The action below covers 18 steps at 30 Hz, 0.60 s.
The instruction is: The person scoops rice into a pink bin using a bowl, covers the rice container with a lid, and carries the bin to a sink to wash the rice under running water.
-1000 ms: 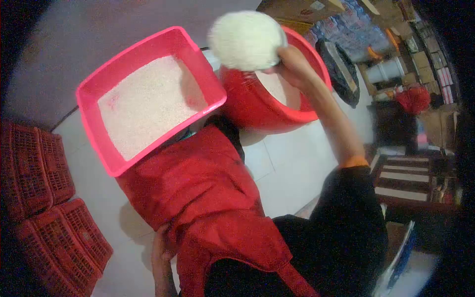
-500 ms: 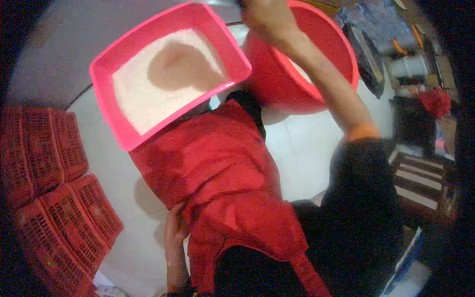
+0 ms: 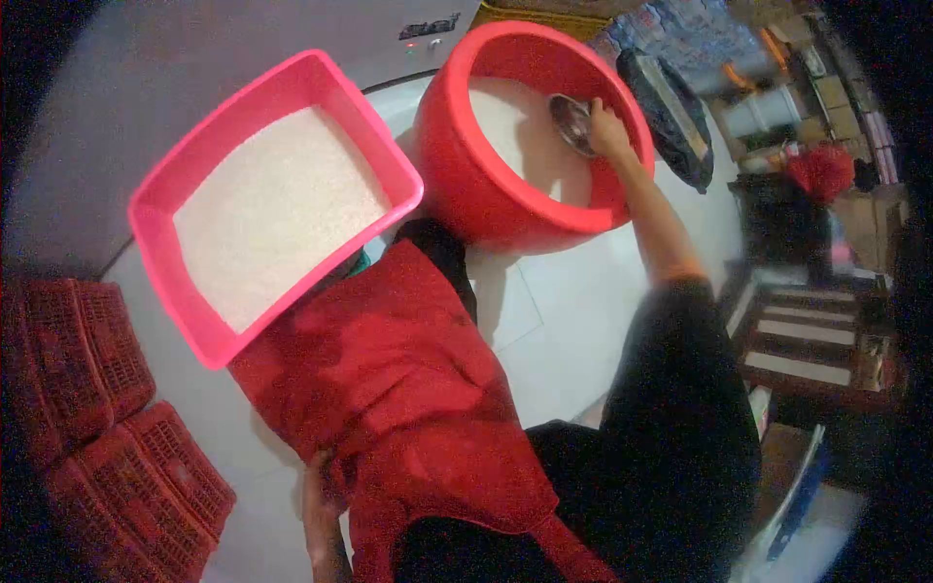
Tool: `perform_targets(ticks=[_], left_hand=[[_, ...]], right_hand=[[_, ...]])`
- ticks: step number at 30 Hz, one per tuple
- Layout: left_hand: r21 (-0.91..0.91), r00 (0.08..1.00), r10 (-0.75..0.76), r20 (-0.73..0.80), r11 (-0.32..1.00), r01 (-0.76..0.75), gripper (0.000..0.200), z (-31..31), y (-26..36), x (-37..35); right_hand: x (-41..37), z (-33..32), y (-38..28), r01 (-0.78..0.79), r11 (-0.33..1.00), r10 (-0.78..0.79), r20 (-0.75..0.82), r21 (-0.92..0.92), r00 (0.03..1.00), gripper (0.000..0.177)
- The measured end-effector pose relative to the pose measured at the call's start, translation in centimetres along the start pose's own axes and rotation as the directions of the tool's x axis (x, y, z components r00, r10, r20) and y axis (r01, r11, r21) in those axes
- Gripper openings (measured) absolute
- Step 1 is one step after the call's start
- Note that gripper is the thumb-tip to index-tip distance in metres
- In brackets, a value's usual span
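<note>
My right hand (image 3: 610,131) grips a small metal bowl (image 3: 572,124) by its rim, inside a large round red tub (image 3: 486,180). Beneath the bowl lies white grain (image 3: 515,126) that looks like rice, partly in shadow. Left of the tub, a pink rectangular basin (image 3: 394,155) holds a broad layer of similar white grain (image 3: 277,209). The basin's near edge meets my red apron (image 3: 418,379). Down at my side, my left hand (image 3: 321,486) rests against the apron; its fingers are mostly hidden by the cloth.
Red plastic crates (image 3: 146,486) stand on the left along the tiled floor (image 3: 544,330). A grey panel (image 3: 243,58) rises behind the basin. To the right of the tub are a dark plastic bag (image 3: 671,121), a slatted wooden piece (image 3: 802,335) and assorted goods.
My right hand has come down from above the tub's far-left rim into the tub, with the bowl now visible. The view has shifted, and the shadow has left the basin's grain.
</note>
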<state>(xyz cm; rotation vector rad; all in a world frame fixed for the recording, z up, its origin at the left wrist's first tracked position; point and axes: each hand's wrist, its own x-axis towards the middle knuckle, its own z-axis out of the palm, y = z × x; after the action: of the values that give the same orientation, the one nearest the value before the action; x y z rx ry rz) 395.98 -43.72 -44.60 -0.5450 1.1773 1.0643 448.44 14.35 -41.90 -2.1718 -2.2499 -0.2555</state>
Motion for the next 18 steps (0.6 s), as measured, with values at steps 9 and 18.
perform_targets(ticks=[9, 18], left_hand=[[0.580, 0.948, 0.309, 0.081, 0.758, -0.297, 0.042, -6.3, -1.9, 3.1], [-0.041, 0.989, 0.131, -0.066, 0.990, -0.134, 0.038, 1.9, -1.4, -1.2]], right_hand=[[-1.0, 10.9, -1.1, -0.294, 0.793, -0.401, 0.820, 0.534, 0.407, 0.022], [-3.7, 8.9, -4.7, -0.429, 0.673, -0.444, 0.793, 0.603, 0.417, 0.015]])
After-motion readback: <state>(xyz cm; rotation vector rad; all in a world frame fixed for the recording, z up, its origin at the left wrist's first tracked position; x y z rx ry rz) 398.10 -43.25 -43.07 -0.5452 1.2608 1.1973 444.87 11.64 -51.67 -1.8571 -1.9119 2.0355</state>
